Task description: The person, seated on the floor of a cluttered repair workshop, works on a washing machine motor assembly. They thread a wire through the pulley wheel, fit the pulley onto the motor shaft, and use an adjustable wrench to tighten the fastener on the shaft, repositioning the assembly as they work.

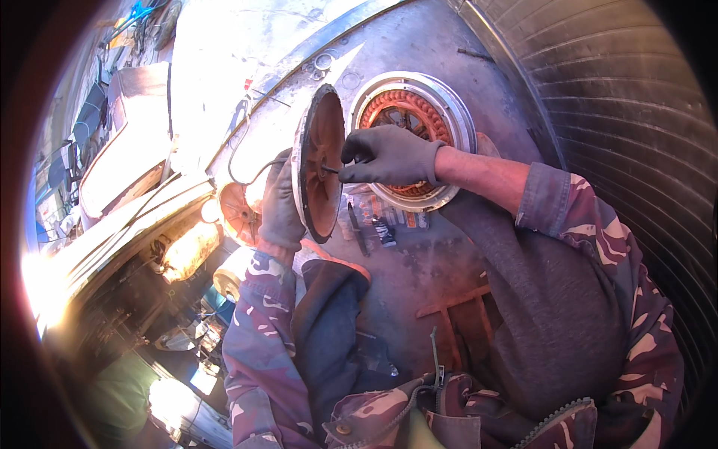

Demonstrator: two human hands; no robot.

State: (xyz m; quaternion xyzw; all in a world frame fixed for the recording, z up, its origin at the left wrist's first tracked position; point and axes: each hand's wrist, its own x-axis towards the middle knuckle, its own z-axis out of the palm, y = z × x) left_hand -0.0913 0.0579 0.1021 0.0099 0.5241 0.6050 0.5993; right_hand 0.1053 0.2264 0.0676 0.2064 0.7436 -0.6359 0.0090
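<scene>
My left hand [280, 202], in a grey work glove, grips a round metal hub-motor cover [323, 202] by its back and rim. The cover is held upright on edge, its ribbed, brownish inner face turned to the right. My gloved right hand [390, 156] is closed at the cover's middle, pinching a thin dark rod [329, 170] whose tip meets the hub there. What the rod is I cannot tell. Just beyond that hand, a wheel hub motor [461, 112] with a pale metal rim and a ring of copper windings lies on the floor, partly hidden by my hand and forearm.
Between my legs lie a dark pen-like tool [356, 224], a small black-and-white tube [384, 230] and a printed sheet [415, 219]. Another round reddish cover [238, 213] sits behind my left hand. A ribbed metal wall [621, 97] curves along the right. Clutter fills the left side.
</scene>
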